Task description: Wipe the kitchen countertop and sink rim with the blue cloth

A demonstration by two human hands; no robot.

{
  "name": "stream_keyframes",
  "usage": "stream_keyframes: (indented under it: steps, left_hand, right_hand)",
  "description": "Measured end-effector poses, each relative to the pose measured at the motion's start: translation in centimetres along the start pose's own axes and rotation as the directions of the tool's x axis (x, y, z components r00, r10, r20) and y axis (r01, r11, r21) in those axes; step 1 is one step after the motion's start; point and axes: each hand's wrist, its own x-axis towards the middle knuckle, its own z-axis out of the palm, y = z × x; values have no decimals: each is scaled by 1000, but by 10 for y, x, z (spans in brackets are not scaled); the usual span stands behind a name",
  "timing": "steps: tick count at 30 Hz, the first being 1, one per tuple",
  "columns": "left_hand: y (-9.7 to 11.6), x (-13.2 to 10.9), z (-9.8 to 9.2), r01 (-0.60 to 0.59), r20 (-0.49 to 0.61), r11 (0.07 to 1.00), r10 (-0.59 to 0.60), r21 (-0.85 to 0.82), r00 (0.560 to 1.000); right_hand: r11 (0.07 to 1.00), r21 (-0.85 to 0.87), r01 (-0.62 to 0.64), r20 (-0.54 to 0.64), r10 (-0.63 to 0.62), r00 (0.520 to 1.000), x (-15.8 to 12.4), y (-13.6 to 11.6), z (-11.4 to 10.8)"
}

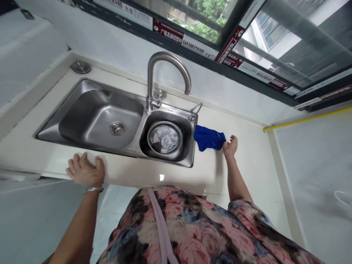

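My right hand pinches one end of a blue cloth, which stretches left across the counter to the rim of the small sink basin. My left hand rests on the counter's front edge, fingers spread, with nothing in it. Between the two hands lies a steel double sink. Inside its right basin sits a round metal strainer basket, and in that lies a crumpled clear, shiny piece whose kind I cannot make out.
A curved steel faucet rises behind the sink, with a small spout at the back right corner. A dark window frame runs above the counter. On the right wall is a yellow pipe. A round metal cap sits at the back left.
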Motion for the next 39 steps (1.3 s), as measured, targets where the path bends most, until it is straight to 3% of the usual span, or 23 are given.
stream_keyframes:
  steps: [3,4,8,11,13,17,21,27,34,39]
  left_hand:
    - [-1,0,0,-6,0,1000,6,-1,1000]
    - [-1,0,0,-6,-3,1000,6,-1,1000]
    - [-3,1,3,-4,-4,1000,4,-9,1000]
    - [-6,1,6,3,-28,1000,-3,-3,1000]
    - [-9,1,8,-4,-44,1000,4,12,999]
    - [-15,1,10,-19,-57,999,20,28,998]
    - [-15,-1,9,-15,-49,999,17,40,999]
    - [-18,-3,9,-19,-45,999,21,51,999]
    - [-17,-3,9,4,-28,999,-3,39,1000]
    - [-15,-2,8,-1,-27,1000,1,7,1000]
  right_hand:
    - [997,69,32,55,-35,998,-12,-12,15]
    - [989,106,107,113,-119,986,-14,-20,23]
    - [911,194,363,287,-407,867,-11,-57,59]
    - [882,84,464,399,-456,795,-6,-74,80]
    - [854,-46,518,457,-443,771,0,-79,89]
    - [804,-190,563,492,-419,763,22,-87,102]
    - [738,-255,624,558,-415,718,55,-98,113]
    - [699,-289,654,562,-429,707,95,-100,121]
    - [714,-247,655,478,-499,723,94,-97,126]
    - [698,-286,657,488,-484,727,87,-100,124]
